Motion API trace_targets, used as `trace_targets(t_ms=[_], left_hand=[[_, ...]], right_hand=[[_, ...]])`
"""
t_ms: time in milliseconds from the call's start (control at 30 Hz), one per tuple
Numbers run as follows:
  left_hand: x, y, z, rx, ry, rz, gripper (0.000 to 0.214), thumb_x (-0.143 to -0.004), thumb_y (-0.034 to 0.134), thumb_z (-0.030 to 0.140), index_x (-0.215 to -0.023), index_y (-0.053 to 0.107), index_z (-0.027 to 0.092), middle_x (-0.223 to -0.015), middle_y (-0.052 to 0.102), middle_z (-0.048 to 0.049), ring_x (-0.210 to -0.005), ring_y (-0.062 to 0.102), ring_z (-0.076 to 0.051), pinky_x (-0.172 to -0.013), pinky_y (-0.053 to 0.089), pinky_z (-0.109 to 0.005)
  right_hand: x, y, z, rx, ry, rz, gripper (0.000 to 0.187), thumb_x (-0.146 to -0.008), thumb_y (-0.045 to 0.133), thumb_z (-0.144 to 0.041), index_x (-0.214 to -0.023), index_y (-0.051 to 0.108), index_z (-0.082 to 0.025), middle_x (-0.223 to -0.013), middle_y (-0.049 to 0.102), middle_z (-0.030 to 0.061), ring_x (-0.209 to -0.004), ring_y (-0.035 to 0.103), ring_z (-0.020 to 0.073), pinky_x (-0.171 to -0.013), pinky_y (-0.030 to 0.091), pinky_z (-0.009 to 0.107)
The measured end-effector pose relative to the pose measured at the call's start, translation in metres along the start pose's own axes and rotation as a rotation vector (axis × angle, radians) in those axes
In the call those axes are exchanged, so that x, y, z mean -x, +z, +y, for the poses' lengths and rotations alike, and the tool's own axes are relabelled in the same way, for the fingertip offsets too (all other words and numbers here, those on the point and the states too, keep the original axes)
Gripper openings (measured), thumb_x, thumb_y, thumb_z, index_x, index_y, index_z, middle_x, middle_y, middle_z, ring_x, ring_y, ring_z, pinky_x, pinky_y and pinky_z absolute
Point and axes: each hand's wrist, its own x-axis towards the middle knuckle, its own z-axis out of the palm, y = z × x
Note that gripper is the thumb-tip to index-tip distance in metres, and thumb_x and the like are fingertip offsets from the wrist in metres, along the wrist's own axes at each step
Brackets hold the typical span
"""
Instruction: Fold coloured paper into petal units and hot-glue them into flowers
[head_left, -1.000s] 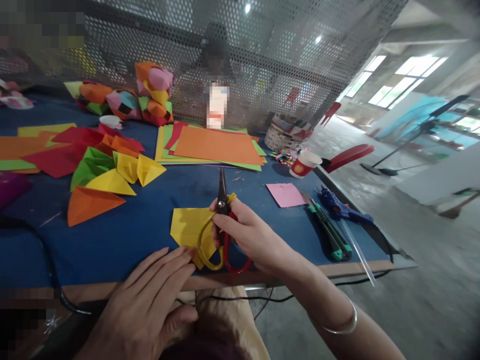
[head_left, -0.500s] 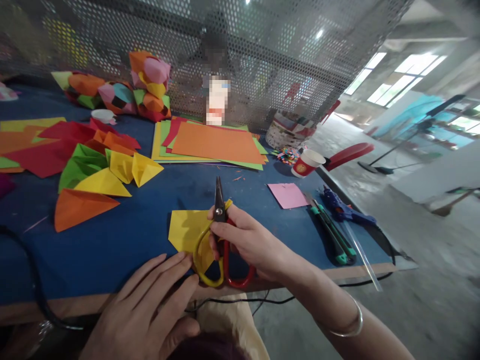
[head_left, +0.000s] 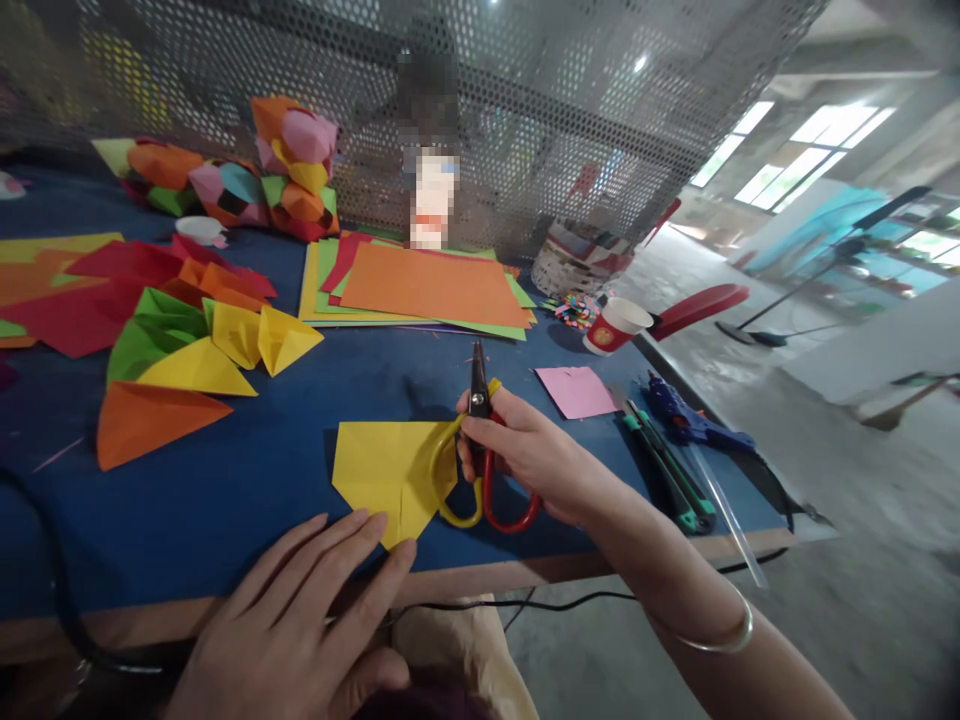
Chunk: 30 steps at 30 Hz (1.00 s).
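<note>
My right hand (head_left: 532, 455) is wrapped round a pair of scissors (head_left: 480, 455) with one yellow and one red handle, blades closed and pointing away from me. The scissors sit just right of a folded yellow paper (head_left: 386, 470) lying flat on the blue table (head_left: 247, 470). My left hand (head_left: 300, 625) rests at the table's near edge with its fingers stretched out flat. Its fingertips lie close to the yellow paper's lower point. It holds nothing.
Folded paper cones (head_left: 195, 365) in green, yellow and orange lie left. A stack of coloured sheets (head_left: 420, 285) sits behind. To the right are a pink note (head_left: 576, 390), a paper cup (head_left: 615, 325), a glue gun (head_left: 694, 425) and a green cutter (head_left: 664, 465). A mesh screen (head_left: 525, 120) backs the table.
My right hand has carried the scissors to the right, off the yellow paper, so more of the paper shows. My left hand has stayed near the table edge.
</note>
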Motion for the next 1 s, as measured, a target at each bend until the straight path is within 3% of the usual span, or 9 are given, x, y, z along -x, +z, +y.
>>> trace_targets(t_ms=[133, 267, 633, 800, 1000], left_hand=[[-0.006, -0.004, -0.003, -0.02, 0.065, 0.007, 0.047, -0.1, 0.05, 0.052, -0.131, 0.066, 0.021, -0.126, 0.07, -0.0085, -0.12, 0.061, -0.024, -0.109, 0.041, -0.039], [-0.013, -0.007, -0.001, -0.015, 0.032, 0.035, 0.045, -0.103, 0.044, 0.05, -0.127, 0.067, 0.02, -0.121, 0.071, -0.0078, -0.115, 0.063, -0.024, -0.104, 0.044, -0.04], [-0.017, -0.006, 0.02, -0.076, -0.027, 0.065, 0.036, -0.103, 0.05, 0.034, -0.127, 0.065, 0.011, -0.123, 0.07, -0.015, -0.117, 0.063, -0.029, -0.101, 0.05, -0.048], [-0.019, -0.008, 0.024, -0.11, -0.045, 0.081, 0.035, -0.102, 0.052, 0.033, -0.124, 0.067, 0.011, -0.122, 0.07, -0.0156, -0.112, 0.065, -0.029, -0.092, 0.057, -0.044], [-0.017, -0.007, 0.025, -0.077, -0.067, 0.049, 0.037, -0.103, 0.049, 0.035, -0.125, 0.066, 0.011, -0.121, 0.071, -0.0156, -0.115, 0.065, -0.029, -0.094, 0.059, -0.045]], right_hand=[[-0.003, -0.008, -0.004, 0.074, 0.011, 0.067, 0.011, -0.09, 0.052, -0.022, -0.1, 0.047, -0.021, -0.061, 0.058, -0.0065, -0.054, 0.058, 0.0115, -0.055, 0.044, 0.023], [-0.002, -0.011, -0.003, 0.1, 0.009, 0.111, 0.01, -0.09, 0.05, -0.022, -0.099, 0.048, -0.021, -0.061, 0.059, -0.0059, -0.055, 0.059, 0.0121, -0.056, 0.045, 0.023], [0.011, -0.008, 0.005, -0.041, -0.104, 0.168, 0.023, -0.085, 0.06, -0.033, -0.101, 0.049, -0.021, -0.064, 0.059, -0.0065, -0.056, 0.059, 0.0108, -0.056, 0.047, 0.023], [0.017, -0.013, 0.002, -0.143, 0.001, 0.111, 0.028, -0.084, 0.068, -0.032, -0.105, 0.053, -0.021, -0.07, 0.059, -0.0045, -0.06, 0.06, 0.0115, -0.056, 0.052, 0.023], [0.004, -0.026, -0.012, -0.089, 0.128, -0.028, 0.03, -0.084, 0.073, -0.022, -0.111, 0.061, -0.022, -0.1, 0.065, 0.0027, -0.07, 0.063, 0.0113, -0.053, 0.056, 0.021]])
